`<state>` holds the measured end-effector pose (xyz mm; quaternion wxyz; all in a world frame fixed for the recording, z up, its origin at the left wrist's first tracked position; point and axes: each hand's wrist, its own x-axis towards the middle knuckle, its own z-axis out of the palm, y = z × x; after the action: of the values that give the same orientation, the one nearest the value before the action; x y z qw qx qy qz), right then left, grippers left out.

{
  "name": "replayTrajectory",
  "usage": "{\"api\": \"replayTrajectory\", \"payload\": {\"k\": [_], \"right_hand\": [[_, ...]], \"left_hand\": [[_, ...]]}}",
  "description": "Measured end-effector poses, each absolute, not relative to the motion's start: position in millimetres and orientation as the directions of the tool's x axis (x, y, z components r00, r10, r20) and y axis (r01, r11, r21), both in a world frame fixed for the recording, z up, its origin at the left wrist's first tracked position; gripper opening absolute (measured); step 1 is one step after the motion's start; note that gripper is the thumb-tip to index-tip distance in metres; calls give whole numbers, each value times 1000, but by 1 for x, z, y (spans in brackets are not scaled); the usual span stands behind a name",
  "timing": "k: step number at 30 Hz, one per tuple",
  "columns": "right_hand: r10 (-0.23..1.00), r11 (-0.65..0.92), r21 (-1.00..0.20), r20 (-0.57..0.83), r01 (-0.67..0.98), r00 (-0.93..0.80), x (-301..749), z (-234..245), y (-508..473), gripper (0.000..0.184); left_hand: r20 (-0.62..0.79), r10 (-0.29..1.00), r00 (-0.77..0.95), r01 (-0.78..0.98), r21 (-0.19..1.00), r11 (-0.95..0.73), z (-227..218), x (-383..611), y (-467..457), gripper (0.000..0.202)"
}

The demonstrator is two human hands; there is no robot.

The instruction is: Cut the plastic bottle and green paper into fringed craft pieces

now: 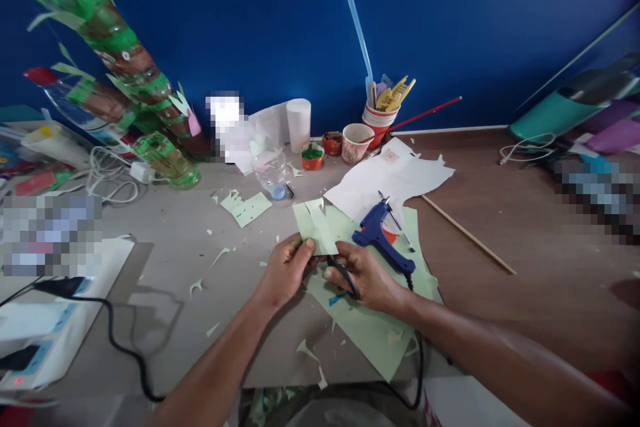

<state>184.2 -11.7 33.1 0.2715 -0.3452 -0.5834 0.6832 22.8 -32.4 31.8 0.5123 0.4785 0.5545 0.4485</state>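
Observation:
My left hand (287,268) is closed in a pinch on the lower edge of a folded pale green paper piece (315,227), held just above the table. My right hand (365,277) is closed round black-handled scissors (345,275), which sit right at the paper's lower right edge. Beneath both hands lies a larger pale green sheet (373,330). A blue glue gun (380,237) rests on that sheet just beyond my right hand, its black cord running back toward me.
Green paper scraps (247,207) litter the brown table. A white paper (395,177), a wooden stick (467,233), a clear cup (271,173), small paint pots (313,155) and a cup of tools (379,121) stand further back. A painted bottle tree (135,80) leans at the left; a power strip (30,347) lies nearby.

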Motion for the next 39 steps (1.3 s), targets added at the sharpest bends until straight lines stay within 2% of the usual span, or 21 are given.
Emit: {"api": "replayTrajectory", "payload": {"k": [9, 17, 24, 32, 39], "right_hand": [[804, -84, -994, -113, 76, -584, 186, 29, -11, 49], [808, -95, -993, -116, 66, -578, 187, 29, -10, 43], [819, -123, -990, -140, 69, -556, 185, 32, -10, 49], [805, -169, -984, -169, 53, -569, 185, 29, -12, 48], [815, -155, -986, -165, 65, -556, 184, 26, -12, 46]], "left_hand": [[-144, 989, 10, 83, 986, 143, 36, 21, -32, 35], [-144, 985, -96, 146, 977, 157, 34, 16, -31, 34], [-96, 977, -191, 30, 994, 104, 25, 12, -27, 31], [-102, 932, -347, -284, 959, -1, 20, 8, -17, 23], [-125, 918, -376, -316, 949, 0, 24, 7, -17, 23]]}}
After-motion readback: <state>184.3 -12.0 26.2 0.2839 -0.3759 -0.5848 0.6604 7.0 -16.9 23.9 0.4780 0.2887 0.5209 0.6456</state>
